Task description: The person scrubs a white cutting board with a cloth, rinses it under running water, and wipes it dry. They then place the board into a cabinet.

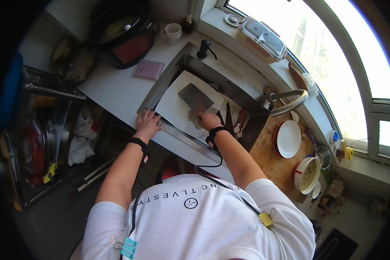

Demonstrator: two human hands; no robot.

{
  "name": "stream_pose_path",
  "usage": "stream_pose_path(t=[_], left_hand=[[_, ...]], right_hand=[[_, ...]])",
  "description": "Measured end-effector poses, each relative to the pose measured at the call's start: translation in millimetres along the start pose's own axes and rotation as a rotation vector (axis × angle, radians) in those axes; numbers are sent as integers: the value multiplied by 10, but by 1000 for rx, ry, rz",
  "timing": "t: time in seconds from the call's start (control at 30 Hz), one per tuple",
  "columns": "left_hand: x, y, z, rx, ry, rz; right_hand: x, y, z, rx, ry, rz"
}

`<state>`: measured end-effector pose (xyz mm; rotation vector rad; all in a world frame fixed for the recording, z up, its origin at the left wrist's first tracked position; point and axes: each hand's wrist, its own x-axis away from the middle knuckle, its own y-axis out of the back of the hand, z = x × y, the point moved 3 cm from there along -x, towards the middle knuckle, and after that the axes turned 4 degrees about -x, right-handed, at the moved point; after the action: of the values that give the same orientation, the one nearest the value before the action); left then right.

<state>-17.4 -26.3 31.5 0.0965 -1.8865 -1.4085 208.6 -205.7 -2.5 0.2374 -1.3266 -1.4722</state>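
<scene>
Over the near side of a stainless steel sink [175, 66], my right hand [210, 121] is closed at the handle end of a cleaver [196, 97] with a broad metal blade. Its handle is hidden by the hand. The blade lies over a white board or tray [175, 100] tilted in the sink, and a crumpled translucent cloth or bag [195, 119] is beside my fingers. My left hand [148, 123] rests, fingers spread, on the sink's near left rim, holding nothing. Right of my right hand are a dark-handled utensil [228, 117] and measuring spoons [238, 129].
A curved faucet [291, 96] and black soap dispenser [204, 48] stand behind the sink. To the right, a wooden board [266, 143] bears stacked plates [289, 139] and a bowl with food [308, 175]. A pink sponge [149, 69], cups [173, 31] and a large cooker [126, 42] are left.
</scene>
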Motion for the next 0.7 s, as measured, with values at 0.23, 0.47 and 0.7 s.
stream_pose_path(t=[0.23, 0.47, 0.7], left_hand=[[-3, -29, 16, 12, -6, -14], [-11, -49, 30, 20, -13, -28], [-5, -21, 24, 20, -4, 4]], right_hand=[[-77, 171, -69, 44, -16, 9], [-315, 341, 153, -109, 11, -76], [-153, 305, 75, 26, 28, 41]])
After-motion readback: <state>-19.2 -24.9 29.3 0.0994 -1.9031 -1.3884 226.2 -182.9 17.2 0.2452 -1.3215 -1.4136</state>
